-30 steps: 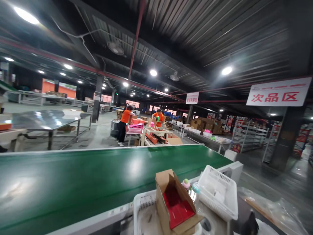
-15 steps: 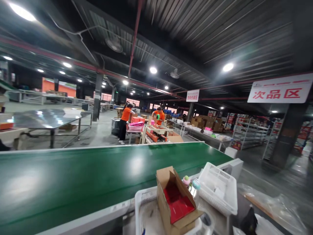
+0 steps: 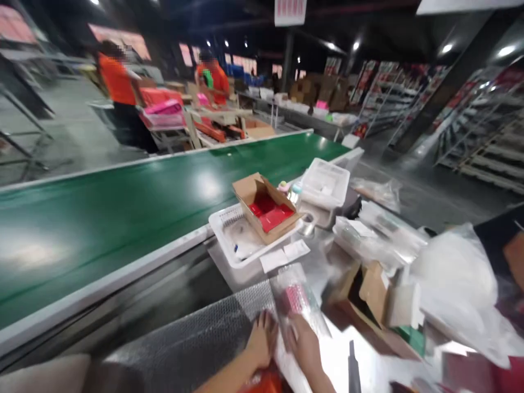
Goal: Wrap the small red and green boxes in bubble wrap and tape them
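A sheet of bubble wrap (image 3: 196, 341) spreads across the near work surface. On its right end lies a clear-wrapped package (image 3: 295, 295) with something pink inside. My left hand (image 3: 262, 335) is at the sheet's edge, fingers bent together on the plastic. Close beside it, my right hand (image 3: 303, 341) has its fingers curled at the near end of the package, gripping the wrap. Both hands are slightly blurred. Below them, an orange-red item (image 3: 262, 382) shows partly at the bottom edge.
A green conveyor belt (image 3: 164, 191) runs beyond the table. A white basket (image 3: 229, 256) bears an open cardboard box (image 3: 282, 234); another white basket (image 3: 327, 183) stands behind. Tape (image 3: 307, 224), plastic bags (image 3: 454, 273) and an open carton (image 3: 360, 311) crowd the right. Two co-workers in orange are farther off.
The view has tipped down from the hall to the near work surface. Both my hands, the bubble wrap and the package have come into view.
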Demonstrator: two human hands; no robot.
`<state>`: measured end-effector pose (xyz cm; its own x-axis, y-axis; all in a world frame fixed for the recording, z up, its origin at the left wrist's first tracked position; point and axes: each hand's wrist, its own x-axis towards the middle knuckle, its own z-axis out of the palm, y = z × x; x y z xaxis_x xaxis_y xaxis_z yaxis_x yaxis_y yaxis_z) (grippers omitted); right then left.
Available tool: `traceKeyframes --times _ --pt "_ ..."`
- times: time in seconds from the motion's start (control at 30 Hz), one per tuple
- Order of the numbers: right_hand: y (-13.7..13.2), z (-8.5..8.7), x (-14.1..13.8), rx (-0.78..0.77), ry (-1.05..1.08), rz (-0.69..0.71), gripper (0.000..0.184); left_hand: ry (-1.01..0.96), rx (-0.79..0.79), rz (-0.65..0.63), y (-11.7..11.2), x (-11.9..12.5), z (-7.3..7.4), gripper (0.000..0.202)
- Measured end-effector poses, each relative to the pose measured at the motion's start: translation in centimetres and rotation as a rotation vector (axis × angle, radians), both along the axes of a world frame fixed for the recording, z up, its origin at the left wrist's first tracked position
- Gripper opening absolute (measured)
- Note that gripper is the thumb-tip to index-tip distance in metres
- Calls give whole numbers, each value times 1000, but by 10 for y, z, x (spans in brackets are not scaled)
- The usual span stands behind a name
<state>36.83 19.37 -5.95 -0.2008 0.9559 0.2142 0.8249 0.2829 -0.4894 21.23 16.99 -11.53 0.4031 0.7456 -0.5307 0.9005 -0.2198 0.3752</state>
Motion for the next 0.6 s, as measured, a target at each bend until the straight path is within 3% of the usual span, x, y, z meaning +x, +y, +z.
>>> traceKeyframes --times 0.13,0.27,0.37,0.47,0.6 --pt "10 -19 7 -198 -353 -66 56 54 -10 -4 1 -3 5 86" --pt "22 -45 2 -303 -525 -57 76 79 28 3 -2 -6 -7 80" --pt "15 -51 -4 -309 -517 -48 82 93 61 3 -8 -7 -13 75" --pt "12 -43 -7 -337 -449 -31 88 118 78 -16 -12 -10 -10 72" --pt "2 -34 23 -272 -265 -71 75 122 180 3 -5 -14 -8 61"
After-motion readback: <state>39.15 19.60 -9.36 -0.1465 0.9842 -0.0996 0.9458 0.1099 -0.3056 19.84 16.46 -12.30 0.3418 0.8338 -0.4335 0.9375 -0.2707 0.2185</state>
